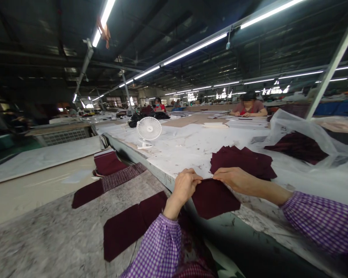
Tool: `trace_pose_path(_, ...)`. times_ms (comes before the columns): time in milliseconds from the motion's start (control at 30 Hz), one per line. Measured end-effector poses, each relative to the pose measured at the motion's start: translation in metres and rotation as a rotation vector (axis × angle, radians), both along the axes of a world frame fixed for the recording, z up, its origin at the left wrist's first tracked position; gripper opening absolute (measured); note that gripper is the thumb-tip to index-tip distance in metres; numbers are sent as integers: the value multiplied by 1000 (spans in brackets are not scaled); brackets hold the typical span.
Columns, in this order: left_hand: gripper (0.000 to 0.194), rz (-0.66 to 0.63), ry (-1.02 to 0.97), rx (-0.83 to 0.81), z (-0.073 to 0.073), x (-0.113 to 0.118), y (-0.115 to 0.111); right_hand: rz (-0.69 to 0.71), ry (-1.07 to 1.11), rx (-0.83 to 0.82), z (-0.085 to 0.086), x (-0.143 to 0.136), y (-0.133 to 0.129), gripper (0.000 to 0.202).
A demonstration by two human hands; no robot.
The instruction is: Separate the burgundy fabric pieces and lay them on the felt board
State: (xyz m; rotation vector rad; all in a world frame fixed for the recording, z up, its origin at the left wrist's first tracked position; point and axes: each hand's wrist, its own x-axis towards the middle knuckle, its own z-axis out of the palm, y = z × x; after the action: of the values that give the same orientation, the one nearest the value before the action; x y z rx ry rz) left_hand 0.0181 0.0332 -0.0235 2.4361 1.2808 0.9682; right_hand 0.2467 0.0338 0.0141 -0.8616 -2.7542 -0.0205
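Pinches the top edge of a dark maroon fabric piece with angled corners (216,200) in the closed fingertips of left hand (186,185) and right hand (236,179). Holds it at the near edge of a white-covered table (181,154). Has a fanned stack of maroon fabric (240,160) just beyond the right hand, a round white plastic fan (149,129) farther off, and a flat maroon fabric panel (124,231) on the mottled grey surface (55,231).

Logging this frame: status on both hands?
Left hand and right hand: both pinching top edge of maroon fabric piece. Maroon stack just beyond right hand. White fan farther off.
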Motion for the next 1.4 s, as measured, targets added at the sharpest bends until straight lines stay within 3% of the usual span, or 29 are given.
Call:
trace_pose_path(167, 18, -44, -119, 23, -10, -24, -1, -21, -70, -28, 3, 0, -1, 33)
trace_pose_path(367, 18, -62, -117, 0, -10, -26, 1, -36, -269, 80, 6, -8, -4, 38)
trace_pose_path(600, 19, -79, -120, 10, -9, -26, 1, -54, -502, 206, 22, -33, -1, 44)
trace_pose_path(800, 12, -103, -343, -69, -16, -38, 6, 23, -537, 195, 32, -41, 3, 44)
trace_pose_path(1033, 9, -167, -413, -86, -16, -45, 6, 140, -496, 221, 34, -50, 5, 53)
trace_pose_path(1200, 10, -226, -424, -53, -17, -48, 4, 146, -524, 217, 38, -54, 6, 56)
trace_pose_path(1400, 8, -210, -513, -101, -21, -50, 3, 214, -498, 202, 37, -56, 12, 69)
